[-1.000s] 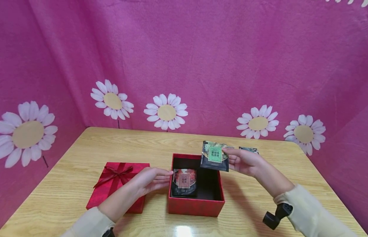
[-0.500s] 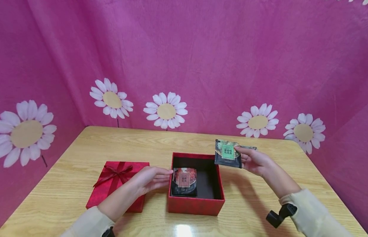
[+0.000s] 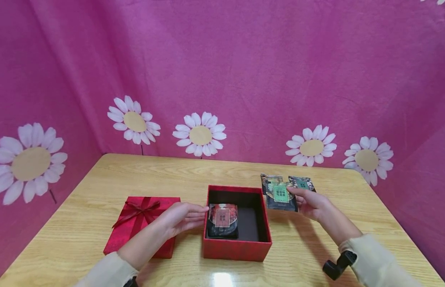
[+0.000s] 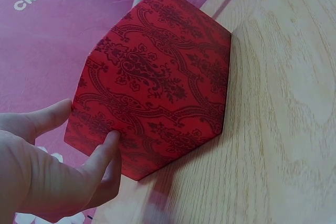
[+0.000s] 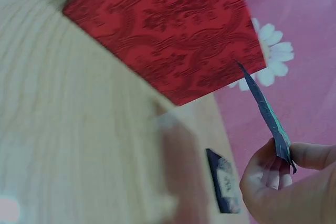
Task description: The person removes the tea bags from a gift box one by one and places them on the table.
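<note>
My right hand [image 3: 310, 203] pinches a dark tea sachet with a green label [image 3: 281, 194] between thumb and fingers. The sachet is held just right of the red box [image 3: 236, 251], and the right wrist view shows it edge-on. Inside the box, on the left, lies a tea sachet with a red label [image 3: 223, 218]. My left hand [image 3: 188, 217] touches the box's left wall, its fingers nearly straight; in the left wrist view the thumb is at the box's edge and a fingertip rests on the patterned side.
Two more dark tea sachets lie toward the back right: one [image 3: 268, 179] partly hidden behind the held sachet, another [image 3: 302, 182] behind my right hand. The red lid with a ribbon bow [image 3: 143, 213] lies left of the box on the wooden table [image 3: 154, 171]. A pink flowered curtain [image 3: 244, 79] hangs behind.
My right hand has carried the green-labelled sachet rightward from over the box, then lower beside it. Both back sachets now show more. My left hand has stayed at the box.
</note>
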Motion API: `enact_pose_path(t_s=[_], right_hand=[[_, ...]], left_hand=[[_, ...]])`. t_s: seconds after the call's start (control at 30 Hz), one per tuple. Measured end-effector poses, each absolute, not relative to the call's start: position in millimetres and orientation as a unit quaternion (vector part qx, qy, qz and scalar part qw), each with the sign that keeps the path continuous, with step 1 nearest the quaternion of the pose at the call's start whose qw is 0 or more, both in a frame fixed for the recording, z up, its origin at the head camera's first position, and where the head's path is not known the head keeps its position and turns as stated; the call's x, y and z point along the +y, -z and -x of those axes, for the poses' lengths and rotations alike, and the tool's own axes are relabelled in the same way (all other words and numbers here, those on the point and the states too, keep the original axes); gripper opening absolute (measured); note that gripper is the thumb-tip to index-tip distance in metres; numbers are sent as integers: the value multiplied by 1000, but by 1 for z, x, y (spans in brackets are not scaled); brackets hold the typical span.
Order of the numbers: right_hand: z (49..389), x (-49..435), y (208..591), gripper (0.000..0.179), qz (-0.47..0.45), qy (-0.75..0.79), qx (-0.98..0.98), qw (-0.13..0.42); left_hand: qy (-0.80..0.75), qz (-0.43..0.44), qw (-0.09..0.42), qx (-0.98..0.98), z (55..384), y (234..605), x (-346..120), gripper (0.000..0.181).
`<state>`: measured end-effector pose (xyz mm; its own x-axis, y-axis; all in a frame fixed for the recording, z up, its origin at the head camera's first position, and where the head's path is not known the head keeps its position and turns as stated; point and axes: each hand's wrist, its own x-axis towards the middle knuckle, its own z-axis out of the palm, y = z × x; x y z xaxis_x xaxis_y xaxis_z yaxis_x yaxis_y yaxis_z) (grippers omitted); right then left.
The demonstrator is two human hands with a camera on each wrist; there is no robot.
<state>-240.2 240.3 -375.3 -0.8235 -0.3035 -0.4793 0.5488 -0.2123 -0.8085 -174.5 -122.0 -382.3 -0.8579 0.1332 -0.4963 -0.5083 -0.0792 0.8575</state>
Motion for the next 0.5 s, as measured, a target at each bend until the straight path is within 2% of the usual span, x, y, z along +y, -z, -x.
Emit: enact_pose_path(t_s=[0.17,0.33,0.4,0.5], right_hand=[[238,242,389,9,-100,755,587,275],[238,246,401,7,-82,710,653,250],[237,247,404,21,-79,685,684,240],[238,247,406,53,-80,650,720,229]], left_hand=[[-718,145,222,643,175,383,-122,35],[-720,136,221,644,175,383,-123,36],[-721,136,221,643,174,384,-123,36],[-722,138,220,641,175,383,-123,36]])
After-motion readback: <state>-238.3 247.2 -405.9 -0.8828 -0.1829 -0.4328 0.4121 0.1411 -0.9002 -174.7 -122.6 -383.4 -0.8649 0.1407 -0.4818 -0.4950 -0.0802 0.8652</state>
